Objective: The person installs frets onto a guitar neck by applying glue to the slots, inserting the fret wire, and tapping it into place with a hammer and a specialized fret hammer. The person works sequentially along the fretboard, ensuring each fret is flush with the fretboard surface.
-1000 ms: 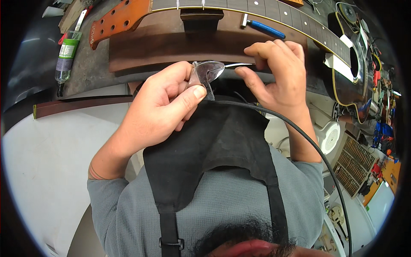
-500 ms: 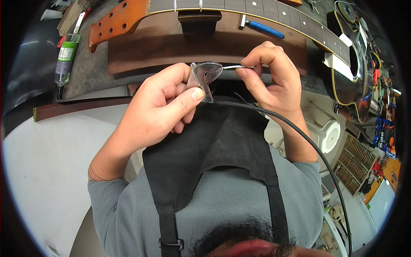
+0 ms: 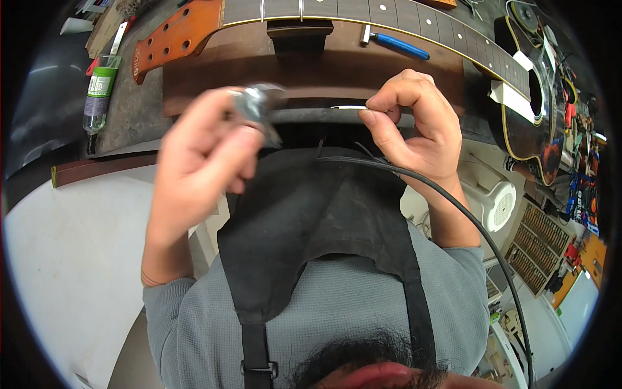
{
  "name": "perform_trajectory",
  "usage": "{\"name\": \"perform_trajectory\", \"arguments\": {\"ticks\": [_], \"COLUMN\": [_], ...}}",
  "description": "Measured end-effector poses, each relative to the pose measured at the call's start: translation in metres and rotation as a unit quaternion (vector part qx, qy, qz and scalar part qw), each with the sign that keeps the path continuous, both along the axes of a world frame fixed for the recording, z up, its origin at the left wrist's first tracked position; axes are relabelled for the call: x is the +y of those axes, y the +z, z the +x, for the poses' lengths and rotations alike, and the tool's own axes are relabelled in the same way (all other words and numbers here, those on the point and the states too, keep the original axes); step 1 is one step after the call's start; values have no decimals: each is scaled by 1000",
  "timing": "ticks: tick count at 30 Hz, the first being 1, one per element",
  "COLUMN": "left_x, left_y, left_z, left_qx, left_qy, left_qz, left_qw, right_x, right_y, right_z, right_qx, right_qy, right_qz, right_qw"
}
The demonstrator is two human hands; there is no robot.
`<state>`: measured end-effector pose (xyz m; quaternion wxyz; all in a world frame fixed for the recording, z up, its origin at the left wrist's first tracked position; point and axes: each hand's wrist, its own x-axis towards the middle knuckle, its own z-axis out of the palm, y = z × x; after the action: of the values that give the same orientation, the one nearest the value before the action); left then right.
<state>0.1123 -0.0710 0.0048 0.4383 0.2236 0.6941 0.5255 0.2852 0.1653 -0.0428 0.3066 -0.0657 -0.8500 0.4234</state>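
Observation:
Near the bench's front edge, my left hand (image 3: 204, 152) is closed around shiny metal end nippers (image 3: 254, 104); motion smears both, and the fingers cover the handles. Across from it, my right hand (image 3: 414, 120) pinches a short, thin piece of fret wire (image 3: 350, 107) between thumb and forefinger, its free end pointing left. A gap separates wire and nippers. Beyond both hands lies a guitar neck (image 3: 353, 9) with a dark fingerboard and an orange headstock (image 3: 170, 40). Two bright frets cross the fingerboard near the headstock end.
A dark block (image 3: 299, 39) props the neck. Behind my right hand lies a blue-handled hammer (image 3: 402, 47). A bottle (image 3: 100, 97) with a green label lies at left. The black guitar body (image 3: 547, 129) is at right. A black cable (image 3: 466, 217) arcs past my right forearm.
My left hand has swung left, carrying the nippers away from the fret wire. My right hand has stayed almost still, still pinching the wire.

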Motion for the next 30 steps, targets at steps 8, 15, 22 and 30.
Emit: {"name": "perform_trajectory", "arguments": {"ticks": [8,15,22,30], "left_x": [-62,-71,-28,60], "left_y": [-40,-87,-41,-29], "left_z": [-101,-172,-86,40], "left_qx": [450,676,599,-255], "left_qy": [311,187,293,61], "left_qz": [-34,-207,120,321], "left_qw": [837,682,735,910], "right_x": [-2,-5,-13,-35], "right_y": [0,5,8,6], "right_z": [-2,-7,-8,-30], "right_qx": [13,34,67,160], "right_qy": [3,15,-36,-33], "right_qz": [0,12,2,50], "right_qw": [1000,999,997,985]}}
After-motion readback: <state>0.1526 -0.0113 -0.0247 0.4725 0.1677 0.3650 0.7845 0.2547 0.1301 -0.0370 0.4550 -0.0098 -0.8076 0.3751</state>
